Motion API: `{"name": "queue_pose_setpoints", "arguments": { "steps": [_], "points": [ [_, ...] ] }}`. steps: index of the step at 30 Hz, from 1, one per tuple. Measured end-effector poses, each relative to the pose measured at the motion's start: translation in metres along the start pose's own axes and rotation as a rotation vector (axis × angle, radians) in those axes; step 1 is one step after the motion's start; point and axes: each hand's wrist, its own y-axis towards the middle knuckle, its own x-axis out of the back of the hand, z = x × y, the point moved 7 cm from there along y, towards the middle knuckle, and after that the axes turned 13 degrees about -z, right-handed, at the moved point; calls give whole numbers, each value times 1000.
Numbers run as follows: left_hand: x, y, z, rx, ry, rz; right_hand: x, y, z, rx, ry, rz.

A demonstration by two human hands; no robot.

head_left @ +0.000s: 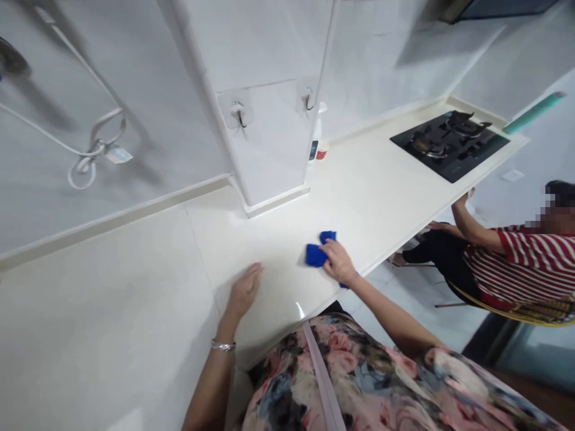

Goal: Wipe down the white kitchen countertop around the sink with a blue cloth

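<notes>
My right hand (339, 261) presses down on a blue cloth (315, 255) that lies on the white countertop (368, 197) near its front edge. The fingers are curled over the cloth. My left hand (245, 290) rests flat on the countertop to the left of the cloth, fingers stretched out, holding nothing. A silver bracelet sits on my left wrist.
A black gas hob (449, 143) is set into the counter at the far right. A white bottle (317, 136) stands by a tiled column (265, 137) with two wall hooks. A cable loop (92, 149) hangs on the left wall. Another person in a striped shirt (525, 263) sits at the right.
</notes>
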Motion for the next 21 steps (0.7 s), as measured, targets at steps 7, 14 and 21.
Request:
{"name": "queue_pose_setpoints", "arguments": {
  "steps": [7, 14, 21],
  "points": [
    [179, -75, 84, 649, -184, -919, 85, 2, -128, -597, -455, -176],
    [200, -112, 89, 669, -167, -1035, 18, 71, -113, -786, -479, -5],
    [186, -103, 78, 643, -69, -891, -113, 150, 22, -444, -441, 198]
  ]
}}
